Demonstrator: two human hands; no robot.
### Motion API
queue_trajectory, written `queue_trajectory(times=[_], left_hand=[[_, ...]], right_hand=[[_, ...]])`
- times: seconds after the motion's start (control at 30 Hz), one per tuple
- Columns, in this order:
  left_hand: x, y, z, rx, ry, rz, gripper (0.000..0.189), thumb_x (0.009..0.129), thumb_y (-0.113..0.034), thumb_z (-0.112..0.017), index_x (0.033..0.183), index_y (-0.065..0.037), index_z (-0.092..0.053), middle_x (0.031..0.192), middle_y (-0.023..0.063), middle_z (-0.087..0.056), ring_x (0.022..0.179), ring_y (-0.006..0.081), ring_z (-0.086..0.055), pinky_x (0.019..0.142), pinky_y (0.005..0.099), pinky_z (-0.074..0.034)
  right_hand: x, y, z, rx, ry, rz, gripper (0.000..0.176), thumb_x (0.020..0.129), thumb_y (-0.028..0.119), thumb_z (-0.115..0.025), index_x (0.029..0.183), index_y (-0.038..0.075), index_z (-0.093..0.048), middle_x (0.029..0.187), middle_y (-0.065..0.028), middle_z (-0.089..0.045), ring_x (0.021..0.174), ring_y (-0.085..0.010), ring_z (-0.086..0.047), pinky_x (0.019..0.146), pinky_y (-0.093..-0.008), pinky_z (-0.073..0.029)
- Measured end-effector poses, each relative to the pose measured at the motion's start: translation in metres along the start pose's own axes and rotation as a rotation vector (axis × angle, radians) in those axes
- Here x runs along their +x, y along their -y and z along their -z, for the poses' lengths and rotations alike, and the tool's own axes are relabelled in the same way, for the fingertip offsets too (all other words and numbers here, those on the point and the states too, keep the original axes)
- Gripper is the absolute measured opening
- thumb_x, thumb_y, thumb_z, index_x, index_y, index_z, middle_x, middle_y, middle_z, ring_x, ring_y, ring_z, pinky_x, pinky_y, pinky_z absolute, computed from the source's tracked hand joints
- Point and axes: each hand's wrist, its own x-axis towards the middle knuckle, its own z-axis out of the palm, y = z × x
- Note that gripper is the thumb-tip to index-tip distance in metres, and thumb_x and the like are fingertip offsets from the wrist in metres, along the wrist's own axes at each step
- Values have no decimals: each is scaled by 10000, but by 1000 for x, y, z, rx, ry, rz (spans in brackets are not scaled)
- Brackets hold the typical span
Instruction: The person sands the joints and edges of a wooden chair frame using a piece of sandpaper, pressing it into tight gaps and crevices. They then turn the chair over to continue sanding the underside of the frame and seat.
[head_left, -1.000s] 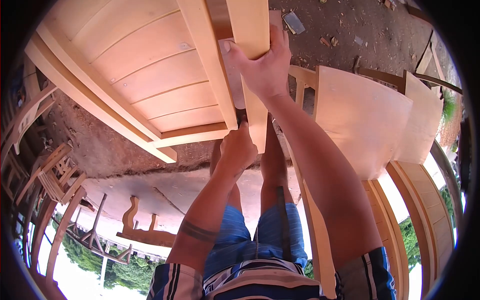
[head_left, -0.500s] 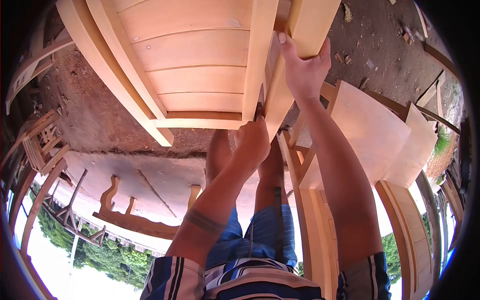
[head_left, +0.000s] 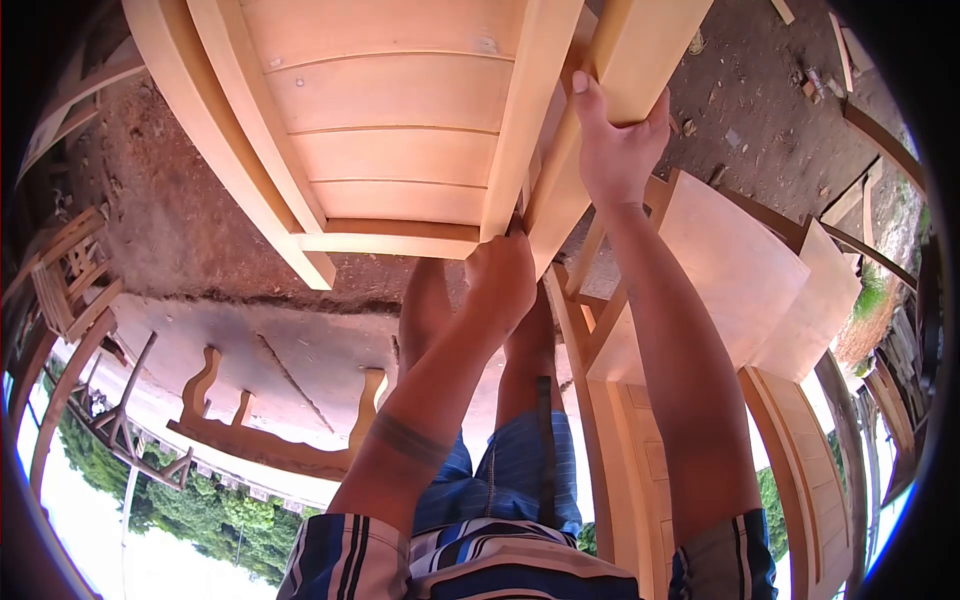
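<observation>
A pale wooden furniture frame (head_left: 389, 243) with a slatted panel (head_left: 400, 95) fills the top middle. Beside the panel runs a thick wooden post (head_left: 560, 185), with a narrow gap between the two. My right hand (head_left: 622, 150) grips this post, the thumb on its near face and the fingers round its far edge. My left hand (head_left: 502, 272) is closed in a fist at the lower end of the gap, against the frame's corner. Something small and dark shows just above its fingers; what it is, I cannot make out.
More wooden furniture with a broad pale board (head_left: 725, 270) stands at right. A scalloped wooden piece (head_left: 265, 447) lies at lower left on the paved ground. Slatted wooden pieces (head_left: 75, 275) stand at far left. Scraps litter the dirt ground (head_left: 745, 120) at upper right.
The view has shifted slightly. My right hand keeps its hold on the post. My left fist stays at the gap, and less of the dark thing above it shows now.
</observation>
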Motion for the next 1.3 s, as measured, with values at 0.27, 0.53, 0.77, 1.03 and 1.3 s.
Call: queue_trajectory(times=[0.27,0.53,0.77,1.03,1.3], left_hand=[[-4,-2,-1,14,9,19,617,791,-60,-581,1383,15,-427,856,222,-680,845,386,-686,751,465,-557],[-5,0,-3,0,41,23,690,774,-71,-604,1427,-18,-391,865,203,-684,851,359,-690,759,452,-556],[-18,1,-13,24,-51,-21,729,780,-76,-605,1454,-2,-337,853,210,-678,832,355,-687,729,445,-558],[-36,-14,-2,57,36,-27,645,812,-46,-572,1392,135,-353,854,202,-693,802,332,-705,700,417,-576],[-95,-6,3,17,153,-120,799,762,-118,-635,1481,-22,-300,790,205,-678,764,333,-694,694,432,-565]], right_hand=[[0,2,-1,117,-22,-147,491,704,340,-808,988,26,-561,1007,-113,-559,962,-279,-551,821,-407,-466],[-3,-4,0,16,-10,-22,439,791,239,-802,1054,4,-541,962,-51,-647,833,-122,-613,756,-266,-493],[-4,3,2,33,-1,-71,430,793,230,-798,1055,6,-541,956,-49,-647,830,-117,-611,745,-265,-495],[-3,-2,0,9,-3,-33,442,780,240,-808,1052,9,-546,926,-42,-651,826,-110,-614,741,-265,-497],[-3,-4,-2,28,-31,-9,460,766,271,-816,1030,6,-548,915,-51,-654,811,-123,-618,743,-271,-500]])
